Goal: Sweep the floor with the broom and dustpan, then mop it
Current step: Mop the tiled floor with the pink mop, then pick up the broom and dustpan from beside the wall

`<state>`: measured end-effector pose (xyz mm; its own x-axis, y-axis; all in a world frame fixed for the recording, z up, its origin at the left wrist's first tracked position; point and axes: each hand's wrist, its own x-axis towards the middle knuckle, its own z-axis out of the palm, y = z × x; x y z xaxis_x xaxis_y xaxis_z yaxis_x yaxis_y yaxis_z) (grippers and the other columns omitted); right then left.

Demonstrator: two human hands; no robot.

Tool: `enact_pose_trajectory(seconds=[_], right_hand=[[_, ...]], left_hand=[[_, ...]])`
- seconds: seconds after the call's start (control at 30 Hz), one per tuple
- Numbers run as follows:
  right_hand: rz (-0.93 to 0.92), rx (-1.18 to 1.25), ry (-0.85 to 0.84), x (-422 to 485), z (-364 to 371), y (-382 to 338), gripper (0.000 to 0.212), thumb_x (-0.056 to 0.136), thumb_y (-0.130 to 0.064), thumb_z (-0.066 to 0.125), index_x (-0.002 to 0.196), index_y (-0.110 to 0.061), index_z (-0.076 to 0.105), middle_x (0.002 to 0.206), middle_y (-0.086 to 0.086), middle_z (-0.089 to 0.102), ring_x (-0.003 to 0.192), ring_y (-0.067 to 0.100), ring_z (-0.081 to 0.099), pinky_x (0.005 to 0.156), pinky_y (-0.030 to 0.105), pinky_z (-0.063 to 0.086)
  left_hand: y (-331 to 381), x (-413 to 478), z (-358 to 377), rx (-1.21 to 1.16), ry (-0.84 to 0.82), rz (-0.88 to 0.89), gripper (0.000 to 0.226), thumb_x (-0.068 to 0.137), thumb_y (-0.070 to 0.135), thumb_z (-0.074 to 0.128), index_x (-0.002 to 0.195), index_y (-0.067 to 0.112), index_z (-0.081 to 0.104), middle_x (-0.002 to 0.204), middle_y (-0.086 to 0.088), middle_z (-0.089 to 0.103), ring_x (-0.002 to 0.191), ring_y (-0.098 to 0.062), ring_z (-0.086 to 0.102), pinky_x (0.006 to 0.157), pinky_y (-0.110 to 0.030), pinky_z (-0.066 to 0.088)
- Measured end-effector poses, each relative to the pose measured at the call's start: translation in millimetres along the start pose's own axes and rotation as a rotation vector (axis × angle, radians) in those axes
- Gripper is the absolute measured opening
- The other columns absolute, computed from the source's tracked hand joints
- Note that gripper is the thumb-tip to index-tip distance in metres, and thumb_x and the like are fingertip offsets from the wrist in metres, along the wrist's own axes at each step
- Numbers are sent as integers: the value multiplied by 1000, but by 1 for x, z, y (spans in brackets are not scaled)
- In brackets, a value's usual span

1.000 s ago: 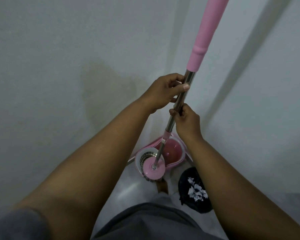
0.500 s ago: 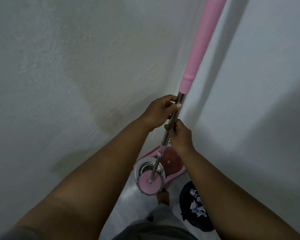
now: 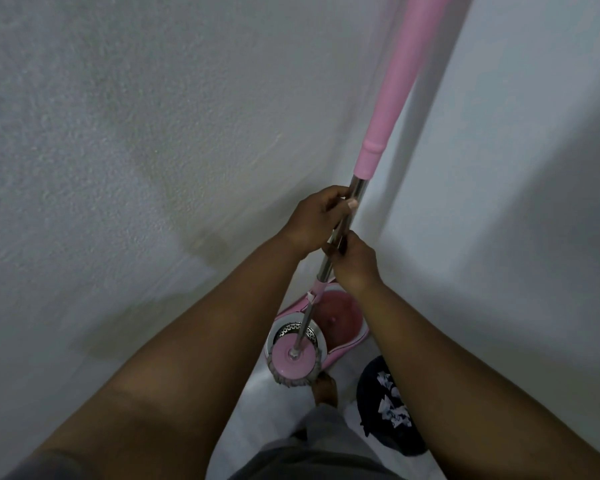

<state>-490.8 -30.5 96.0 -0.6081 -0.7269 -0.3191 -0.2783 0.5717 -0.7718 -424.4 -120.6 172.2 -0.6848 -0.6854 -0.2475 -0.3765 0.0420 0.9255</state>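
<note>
two bare forearms reach forward from the bottom corners of the view, above grey clothing (image 3: 312,460) at the bottom edge. both hands hold a mop (image 3: 328,258) by its shiny metal pole. the left hand (image 3: 321,220) is higher, fingers wrapped round the pole and thumb laid along it, just below the pink grip (image 3: 395,81). the right hand (image 3: 354,261) sits just beneath it, fingers curled tight on the pole, the two hands nearly touching. the pink grip slants up and out through the top edge of the view.

far below, the pole runs down to a round pink mop head (image 3: 293,360) with a grey fringe. it hangs over the near rim of a metal spinner basket (image 3: 288,331); whether it touches the rim cannot be told. the basket sits in the near end of a pink bucket (image 3: 343,315), which stands on the pale floor (image 3: 257,403) in the corner where two white walls (image 3: 118,168) meet. a bare foot (image 3: 326,391) is planted just beside the bucket's near end. to the right of the foot, against the right wall, is a black bin (image 3: 371,386) holding white paper scraps (image 3: 392,407).
</note>
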Motion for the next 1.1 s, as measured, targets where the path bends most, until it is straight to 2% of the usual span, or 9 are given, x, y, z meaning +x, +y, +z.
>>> enact_pose_trajectory(seconds=[0.1, 0.2, 0.27, 0.33, 0.4, 0.5, 0.77, 0.97, 1.1], right_hand=[[15, -31, -4, -5, 0, 2, 39, 94, -38, 62, 125, -15, 57, 111, 5, 69, 75, 12, 55, 71, 19, 41], [20, -46, 5, -13, -2, 4, 42, 94, -38, 62, 128, -16, 56, 118, 5, 68, 80, 13, 57, 74, 18, 39], [28, -63, 13, -19, -5, 5, 45, 94, -39, 60, 131, -14, 55, 124, 5, 66, 98, 19, 63, 79, 18, 37], [35, -82, 24, -26, -8, 6, 51, 94, -40, 59, 135, -11, 52, 130, 6, 63, 114, 24, 61, 82, 18, 34], [39, -78, 37, -36, -12, 6, 55, 95, -42, 59, 139, -10, 49, 134, 8, 60, 120, 25, 58, 83, 17, 31], [30, -58, 73, -52, -18, 5, 57, 94, -41, 60, 139, -10, 48, 135, 10, 60, 122, 24, 57, 85, 17, 31], [-8, -19, 190, -114, -47, -2, 55, 94, -38, 61, 139, -9, 48, 136, 11, 58, 122, 24, 57, 93, 22, 36], [10, -106, 316, -177, -86, 14, 58, 96, -43, 56, 142, -10, 45, 141, 9, 54, 126, 26, 53, 102, 31, 40], [96, -231, 404, -224, -125, 43, 63, 97, -47, 52, 145, -8, 41, 144, 13, 50, 130, 30, 47, 107, 39, 39]], left_hand=[[1, -1, 3, 5, 10, -3, 29, 100, 26, 56, 127, 18, 63, 114, -2, 69, 107, -20, 64, 99, -39, 52], [2, -5, 4, 64, 29, -21, 35, 100, 28, 57, 133, 20, 60, 121, -1, 67, 112, -18, 62, 101, -33, 49], [-1, -10, 3, 108, 48, -43, 35, 99, 29, 57, 133, 20, 61, 123, -1, 66, 115, -16, 61, 104, -34, 47], [-7, -18, 1, 132, 56, -79, 39, 99, 34, 57, 135, 21, 58, 128, -2, 64, 119, -16, 59, 105, -34, 45], [-13, -28, -2, 140, 63, -106, 43, 98, 39, 57, 138, 21, 55, 131, -2, 62, 121, -16, 57, 103, -30, 44], [-17, -45, -4, 179, 67, -113, 46, 98, 43, 54, 139, 22, 53, 134, -3, 60, 123, -17, 55, 97, -24, 39], [-13, -96, -4, 286, 43, -61, 52, 100, 46, 49, 144, 20, 47, 144, -5, 53, 128, -21, 52, 93, -24, 36], [3, -134, 29, 577, -88, 113, 63, 100, 50, 46, 151, 14, 36, 154, -7, 41, 139, -23, 41, 110, -32, 33], [20, -160, 74, 784, -229, 227, 69, 100, 55, 42, 155, 16, 28, 159, -9, 31, 144, -25, 32, 114, -40, 31]])
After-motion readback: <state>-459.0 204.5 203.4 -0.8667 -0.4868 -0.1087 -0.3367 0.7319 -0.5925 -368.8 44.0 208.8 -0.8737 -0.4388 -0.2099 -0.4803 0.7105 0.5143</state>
